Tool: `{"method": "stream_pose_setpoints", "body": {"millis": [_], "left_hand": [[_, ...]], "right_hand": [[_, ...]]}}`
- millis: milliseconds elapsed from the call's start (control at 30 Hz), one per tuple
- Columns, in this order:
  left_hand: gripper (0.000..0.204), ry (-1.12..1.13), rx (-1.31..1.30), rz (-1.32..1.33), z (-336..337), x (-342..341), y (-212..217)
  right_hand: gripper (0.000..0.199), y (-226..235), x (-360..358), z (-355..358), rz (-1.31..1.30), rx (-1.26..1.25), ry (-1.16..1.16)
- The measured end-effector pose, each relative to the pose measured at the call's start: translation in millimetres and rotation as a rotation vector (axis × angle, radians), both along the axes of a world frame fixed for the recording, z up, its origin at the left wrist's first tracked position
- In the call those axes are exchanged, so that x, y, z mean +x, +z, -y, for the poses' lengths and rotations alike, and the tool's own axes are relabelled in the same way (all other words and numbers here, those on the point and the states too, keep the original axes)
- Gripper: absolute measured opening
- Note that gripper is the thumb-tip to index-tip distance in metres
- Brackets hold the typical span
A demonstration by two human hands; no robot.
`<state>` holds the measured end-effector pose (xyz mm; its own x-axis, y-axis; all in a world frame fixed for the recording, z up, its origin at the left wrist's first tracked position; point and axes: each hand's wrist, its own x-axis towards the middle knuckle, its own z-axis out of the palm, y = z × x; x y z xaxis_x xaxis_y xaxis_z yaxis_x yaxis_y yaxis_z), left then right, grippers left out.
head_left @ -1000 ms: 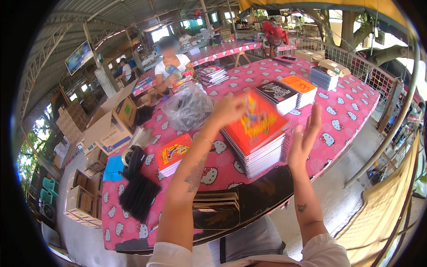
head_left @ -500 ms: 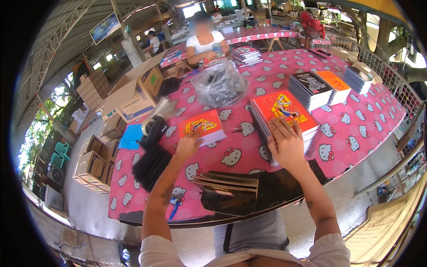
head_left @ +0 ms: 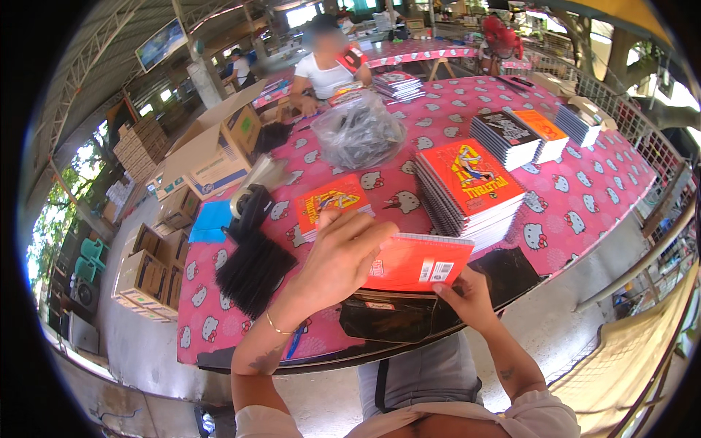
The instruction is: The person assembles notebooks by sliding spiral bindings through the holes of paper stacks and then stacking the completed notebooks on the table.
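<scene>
A red notebook (head_left: pixel 416 264) is tilted up above the table's near side, its back cover with a white label facing me. My left hand (head_left: pixel 343 252) grips its left end, fingers curled at the edge. At its lower right corner my right hand (head_left: pixel 469 296) pinches it, thumb on the cover. Behind my left hand lies a low stack of orange-red notebooks (head_left: pixel 332 198), partly hidden. To the right stands a taller stack of spiral notebooks (head_left: pixel 471 179) with the same cover art. Under the held notebook is a dark box-like holder (head_left: pixel 383 321).
Black strips (head_left: pixel 252 276) lie beside a tape dispenser (head_left: pixel 252 208) at left. A clear plastic bag (head_left: pixel 358 135) sits mid-table; black-covered notebooks (head_left: pixel 505 139) stand far right. A cardboard box (head_left: pixel 219 150) is at the left edge. A co-worker (head_left: pixel 325 73) sits opposite, holding a red item.
A notebook is now held up between both hands. My right hand has left the tall stack and come nearer; my left hand has moved right from the low stack. The co-worker has raised a red item.
</scene>
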<state>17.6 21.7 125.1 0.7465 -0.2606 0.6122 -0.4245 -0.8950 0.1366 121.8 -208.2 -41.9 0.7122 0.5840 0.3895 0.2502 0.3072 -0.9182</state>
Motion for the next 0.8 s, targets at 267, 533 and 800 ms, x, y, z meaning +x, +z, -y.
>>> {"method": "stream_pose_setpoints", "body": {"millis": [267, 533, 800], "left_hand": [[0.024, -0.043, 0.102, -0.075, 22, -18, 24], [0.026, 0.27, 0.121, -0.057, -2, -42, -73], [0.065, 0.551, -1.205, 0.245, -32, -70, -188]], "right_hand": [[0.028, 21, -19, 8, 0.326, -0.149, -0.179], [0.049, 3, -26, -5, 0.48, -0.114, -0.204], [0.064, -20, -40, -39, 0.038, -0.063, -0.179]]}}
